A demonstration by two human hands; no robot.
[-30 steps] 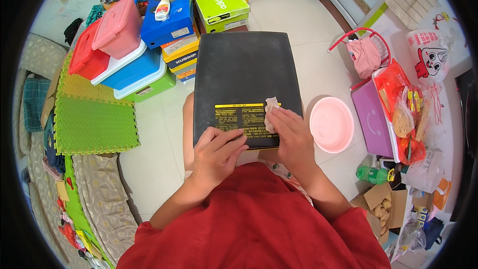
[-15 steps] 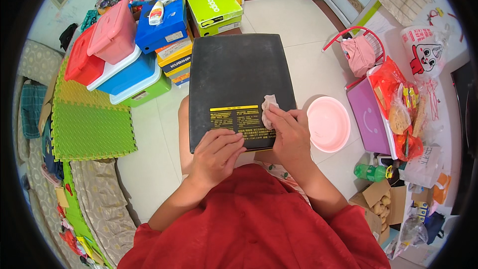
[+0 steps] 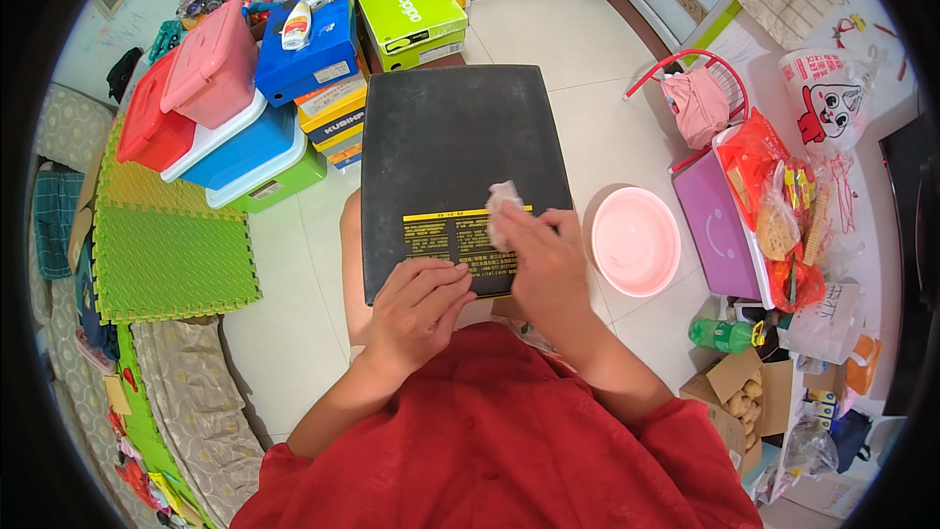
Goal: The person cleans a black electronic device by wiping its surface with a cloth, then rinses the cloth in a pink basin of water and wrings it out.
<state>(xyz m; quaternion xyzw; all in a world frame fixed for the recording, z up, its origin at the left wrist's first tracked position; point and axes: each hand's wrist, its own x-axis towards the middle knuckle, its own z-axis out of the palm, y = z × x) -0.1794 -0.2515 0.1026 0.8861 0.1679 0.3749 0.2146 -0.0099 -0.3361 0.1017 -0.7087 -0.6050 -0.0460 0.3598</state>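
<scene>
A black rectangular panel lies flat across my lap, with yellow print near its close edge; its exact kind is unclear. My right hand pinches a crumpled whitish cloth, pressed against the panel over the right side of the print. It could also be a tissue. At the near left edge my left hand grips the panel, fingers together on top and covering part of the print. The underside of the panel is hidden.
On the floor to the right stands a pink basin, beside a purple bin with bagged goods. Stacked storage boxes and shoe boxes are at the far left. A green bottle and an open carton sit lower right.
My right hand has slid the cloth a little left across the printed area. My left hand keeps its place on the near edge. The whole view has shifted slightly.
</scene>
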